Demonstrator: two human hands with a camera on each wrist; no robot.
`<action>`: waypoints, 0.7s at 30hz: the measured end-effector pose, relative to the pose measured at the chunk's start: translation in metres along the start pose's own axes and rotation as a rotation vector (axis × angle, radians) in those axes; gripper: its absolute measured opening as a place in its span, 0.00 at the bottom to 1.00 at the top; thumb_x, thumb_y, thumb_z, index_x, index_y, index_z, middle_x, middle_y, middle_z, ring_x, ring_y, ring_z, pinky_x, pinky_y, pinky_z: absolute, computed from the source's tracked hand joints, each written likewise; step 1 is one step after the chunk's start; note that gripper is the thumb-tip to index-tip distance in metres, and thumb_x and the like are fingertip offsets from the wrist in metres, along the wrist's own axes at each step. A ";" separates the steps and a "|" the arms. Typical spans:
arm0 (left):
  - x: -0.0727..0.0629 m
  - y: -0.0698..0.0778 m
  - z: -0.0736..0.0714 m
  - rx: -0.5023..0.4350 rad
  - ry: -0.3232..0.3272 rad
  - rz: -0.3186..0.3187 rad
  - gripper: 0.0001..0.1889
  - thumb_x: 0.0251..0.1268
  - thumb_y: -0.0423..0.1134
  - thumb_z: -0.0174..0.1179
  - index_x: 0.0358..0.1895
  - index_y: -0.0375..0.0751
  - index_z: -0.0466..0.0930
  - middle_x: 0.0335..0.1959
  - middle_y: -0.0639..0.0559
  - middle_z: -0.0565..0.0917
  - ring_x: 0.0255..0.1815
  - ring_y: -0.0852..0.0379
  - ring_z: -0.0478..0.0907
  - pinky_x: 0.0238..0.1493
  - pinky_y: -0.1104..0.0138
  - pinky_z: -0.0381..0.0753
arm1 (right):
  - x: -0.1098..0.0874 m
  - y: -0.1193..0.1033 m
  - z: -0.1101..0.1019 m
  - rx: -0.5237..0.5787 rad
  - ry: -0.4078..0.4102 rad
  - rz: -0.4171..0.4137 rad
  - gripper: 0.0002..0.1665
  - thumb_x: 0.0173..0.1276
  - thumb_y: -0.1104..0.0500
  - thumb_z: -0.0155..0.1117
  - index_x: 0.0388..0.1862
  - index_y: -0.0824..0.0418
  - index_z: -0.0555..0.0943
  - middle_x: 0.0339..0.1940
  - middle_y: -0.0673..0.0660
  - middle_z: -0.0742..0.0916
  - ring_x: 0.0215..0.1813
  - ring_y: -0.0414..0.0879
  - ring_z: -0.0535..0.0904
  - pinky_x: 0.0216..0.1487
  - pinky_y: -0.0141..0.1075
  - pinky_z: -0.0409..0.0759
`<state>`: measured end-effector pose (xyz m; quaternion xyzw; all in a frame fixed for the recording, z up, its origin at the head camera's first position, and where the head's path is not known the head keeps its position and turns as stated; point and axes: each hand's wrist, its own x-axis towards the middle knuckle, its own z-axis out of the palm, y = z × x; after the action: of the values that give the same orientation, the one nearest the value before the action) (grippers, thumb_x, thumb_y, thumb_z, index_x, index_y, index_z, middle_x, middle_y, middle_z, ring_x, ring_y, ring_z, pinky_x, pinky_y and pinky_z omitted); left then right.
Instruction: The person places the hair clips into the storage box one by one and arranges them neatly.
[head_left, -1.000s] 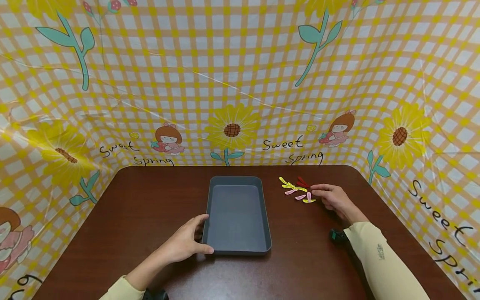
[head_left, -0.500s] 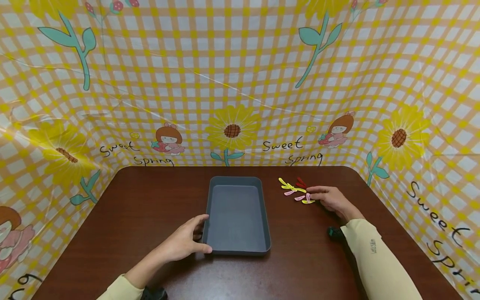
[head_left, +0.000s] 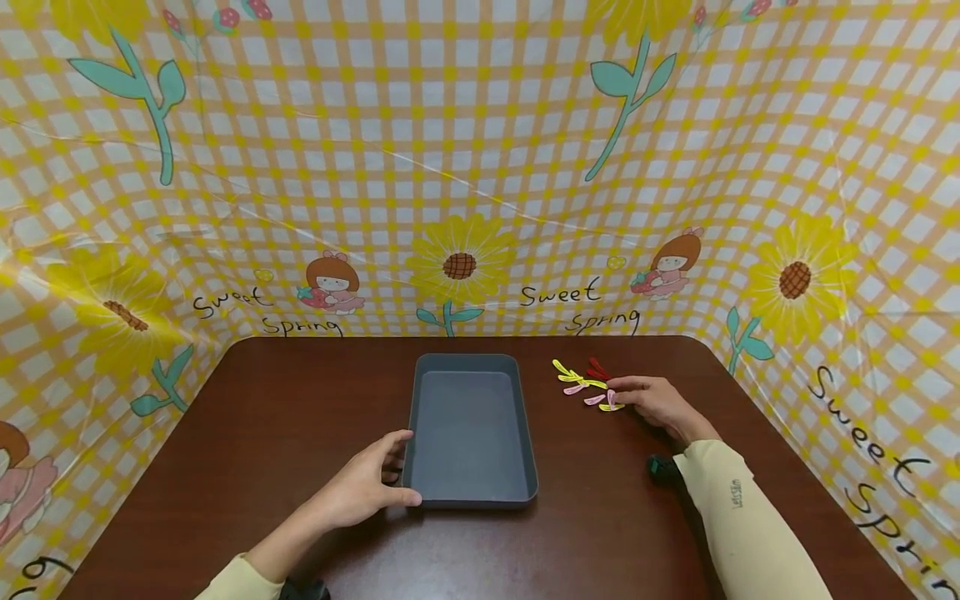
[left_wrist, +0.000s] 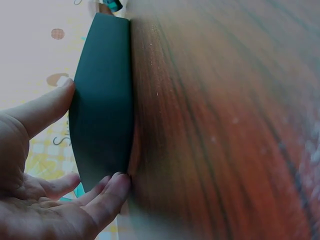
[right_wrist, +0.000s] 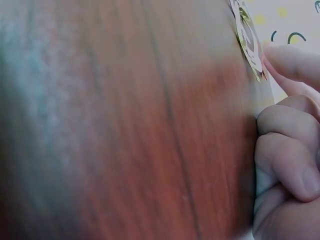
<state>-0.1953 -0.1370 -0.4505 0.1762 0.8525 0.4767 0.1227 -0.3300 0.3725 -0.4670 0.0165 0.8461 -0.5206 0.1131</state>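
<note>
A dark grey rectangular tray [head_left: 474,437] lies on the table with its inside bare. My left hand [head_left: 367,483] holds it at the near left corner, thumb on the corner and bent fingers along the left wall. The left wrist view shows the thumb [left_wrist: 55,105] at the rim and other fingertips low against the wall [left_wrist: 102,105]. Right of the tray lie several small hair clips: yellow clips [head_left: 567,373], pink clips [head_left: 593,400] and red clips [head_left: 597,369]. My right hand [head_left: 658,404] reaches in from the right, fingertips right at the pile. I cannot tell whether they pinch one.
Brown wooden table [head_left: 300,400], with its back edge against a checked yellow-and-white sheet [head_left: 465,150] that also rises on both sides. A dark wrist device [head_left: 660,468] sits under the right wrist, and another [head_left: 303,590] is by the left sleeve.
My right hand has shifted slightly left, from beside the red clips to over the right end of the pile. The left hand and the tray stay as they were.
</note>
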 end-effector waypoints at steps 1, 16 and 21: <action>0.000 0.000 0.000 0.000 0.002 0.002 0.48 0.56 0.44 0.76 0.77 0.38 0.58 0.70 0.37 0.70 0.63 0.43 0.74 0.60 0.52 0.78 | 0.000 0.000 0.001 -0.002 -0.001 0.000 0.29 0.69 0.55 0.69 0.66 0.66 0.78 0.12 0.40 0.64 0.14 0.37 0.55 0.17 0.30 0.59; 0.002 -0.003 0.002 0.006 0.003 -0.002 0.47 0.57 0.45 0.76 0.77 0.39 0.59 0.70 0.38 0.70 0.61 0.45 0.74 0.58 0.54 0.79 | 0.003 0.003 0.004 -0.025 -0.001 -0.013 0.29 0.68 0.56 0.69 0.64 0.68 0.78 0.11 0.41 0.65 0.13 0.38 0.56 0.16 0.31 0.60; 0.004 -0.002 0.001 0.001 0.004 -0.002 0.47 0.57 0.45 0.75 0.77 0.39 0.59 0.71 0.38 0.69 0.61 0.45 0.75 0.57 0.54 0.79 | -0.002 -0.001 0.002 -0.045 -0.004 -0.016 0.29 0.70 0.56 0.68 0.65 0.69 0.77 0.11 0.40 0.65 0.13 0.38 0.56 0.17 0.31 0.61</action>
<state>-0.1993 -0.1355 -0.4533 0.1743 0.8531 0.4765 0.1213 -0.3282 0.3704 -0.4669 0.0059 0.8575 -0.5024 0.1109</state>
